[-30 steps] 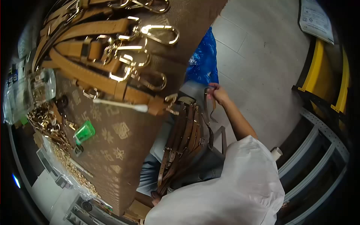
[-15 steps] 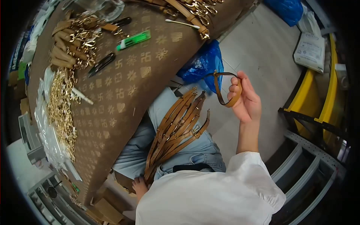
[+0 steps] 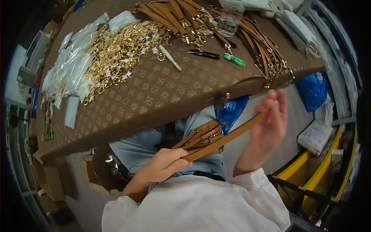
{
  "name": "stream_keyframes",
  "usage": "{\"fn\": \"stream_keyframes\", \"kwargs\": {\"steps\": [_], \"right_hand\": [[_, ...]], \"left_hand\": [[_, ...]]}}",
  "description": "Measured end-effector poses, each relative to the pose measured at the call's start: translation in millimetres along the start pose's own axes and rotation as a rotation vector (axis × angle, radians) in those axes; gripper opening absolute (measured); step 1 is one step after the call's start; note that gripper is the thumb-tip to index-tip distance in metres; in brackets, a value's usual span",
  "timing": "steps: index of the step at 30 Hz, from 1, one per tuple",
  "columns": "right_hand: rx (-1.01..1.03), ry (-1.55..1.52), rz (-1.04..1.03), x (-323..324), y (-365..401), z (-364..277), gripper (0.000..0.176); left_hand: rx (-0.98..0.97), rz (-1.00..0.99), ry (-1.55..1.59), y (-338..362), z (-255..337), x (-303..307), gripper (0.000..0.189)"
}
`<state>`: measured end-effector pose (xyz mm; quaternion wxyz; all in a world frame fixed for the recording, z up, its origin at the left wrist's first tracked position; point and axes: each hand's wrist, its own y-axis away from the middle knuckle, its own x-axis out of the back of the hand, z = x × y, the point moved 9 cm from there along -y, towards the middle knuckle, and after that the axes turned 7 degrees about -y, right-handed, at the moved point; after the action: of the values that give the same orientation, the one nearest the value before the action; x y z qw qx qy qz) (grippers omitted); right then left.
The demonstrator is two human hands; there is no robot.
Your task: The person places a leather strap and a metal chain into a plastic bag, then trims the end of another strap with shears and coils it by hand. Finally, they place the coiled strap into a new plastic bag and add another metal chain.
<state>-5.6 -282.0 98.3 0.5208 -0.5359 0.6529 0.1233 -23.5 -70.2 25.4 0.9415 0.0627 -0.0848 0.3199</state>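
Observation:
A brown leather strap (image 3: 228, 137) stretches slantwise between my two hands above my lap. My left hand (image 3: 166, 164) is closed on its lower end, thumb on top. My right hand (image 3: 270, 121), slightly blurred, grips the upper end with curled fingers. A thinner, dark-edged part of the strap loops up past the table edge, and a small metal buckle (image 3: 227, 96) shows on it. Under the stretched strap, a bundle of similar buckled straps (image 3: 203, 135) lies across my thighs, partly hidden.
The patterned brown tablecloth (image 3: 154, 91) carries a heap of gold clasps (image 3: 119, 54), plastic bags (image 3: 73, 65), leather straps with hooks (image 3: 174, 17), a white pen (image 3: 170, 58), black tweezers (image 3: 205, 53) and a green-capped tube (image 3: 234, 60). Yellow bins (image 3: 313, 170) stand at right.
The view has swung toward the table. My left hand has come up from beside my lap and taken hold of the strap, which was looped in my right hand and is now pulled straight.

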Motion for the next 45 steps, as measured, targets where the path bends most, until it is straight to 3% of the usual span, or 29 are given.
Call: {"fn": "stream_keyframes", "kwargs": {"steps": [2, 9, 10, 12, 14, 17, 21, 23, 24, 26, 28, 30, 32, 34, 35, 36, 37, 38, 39, 41, 43, 45], "right_hand": [[0.120, 0.073, 0.103, 36, -4, -39, 0.029], [0.188, 0.439, 0.244, 121, -1, -77, 0.033], [0.185, 0.494, 0.361, 137, -2, -78, 0.034], [-0.001, 0.465, 0.377, 158, -8, -59, 0.034], [-0.175, 0.422, 0.383, 177, -4, -31, 0.035], [-0.333, 0.641, 0.362, 211, 10, -2, 0.037], [-0.512, 0.877, 0.514, 219, 38, 25, 0.037], [-0.777, 1.300, 0.279, 208, 45, 45, 0.030], [-0.780, 1.300, 0.279, 199, 47, 52, 0.030], [-0.474, 1.396, 0.086, 144, 36, 66, 0.025], [-0.326, 1.316, -0.241, 44, 40, 104, 0.019], [-0.340, 1.204, -0.758, -33, 64, 147, 0.019], [-0.495, 0.879, -1.077, -58, 100, 181, 0.015], [-0.820, 0.705, -1.069, -52, 112, 191, 0.016], [-0.895, 0.606, -0.912, -46, 110, 192, 0.019], [-0.873, 0.621, -0.902, -49, 107, 188, 0.019], [-0.932, 0.596, -0.693, -40, 99, 185, 0.022], [-0.984, 0.563, -0.483, -29, 94, 183, 0.024], [-0.844, 0.612, -0.468, -34, 88, 180, 0.026], [-0.866, 0.627, -0.428, -40, 96, 183, 0.023], [-0.732, 0.683, -0.541, -50, 107, 190, 0.013], [-0.690, 0.759, -0.624, -52, 107, 191, 0.011]], "left_hand": [[0.092, 0.066, 0.003, 24, -17, 22, 0.014], [0.295, 0.219, -0.109, 99, -48, 89, 0.016], [0.281, 0.289, -0.141, 104, -45, 99, 0.018], [0.261, 0.249, -0.228, 104, -31, 105, 0.018], [0.238, 0.367, -0.235, 106, -27, 117, 0.017], [0.238, 0.375, -0.266, 104, -20, 120, 0.013], [0.153, 0.319, -0.188, 99, -19, 111, 0.016], [0.154, 0.297, -0.168, 98, -13, 111, 0.018], [0.152, 0.269, -0.149, 96, -10, 109, 0.019], [0.122, 0.230, -0.181, 90, -10, 104, 0.019], [0.081, 0.178, -0.213, 83, -10, 95, 0.019], [-0.018, 0.162, -0.232, 71, -2, 89, 0.016], [0.012, 0.158, -0.433, 64, 6, 88, 0.012], [0.030, 0.230, -0.653, 67, 13, 95, 0.010], [0.007, 0.216, -0.664, 62, 15, 91, 0.010], [-0.060, 0.652, -0.909, 72, 37, 115, 0.011], [-0.132, 1.103, -1.123, 97, 59, 121, 0.012], [0.034, 1.227, -0.854, 118, 35, 125, 0.012], [0.012, 1.217, -0.853, 115, 35, 118, 0.012], [0.050, 0.897, -0.314, 83, 4, 103, 0.015], [0.023, 0.903, -0.178, 63, -11, 81, 0.021], [-0.026, 0.977, 0.382, 58, -35, 74, 0.021]]}}
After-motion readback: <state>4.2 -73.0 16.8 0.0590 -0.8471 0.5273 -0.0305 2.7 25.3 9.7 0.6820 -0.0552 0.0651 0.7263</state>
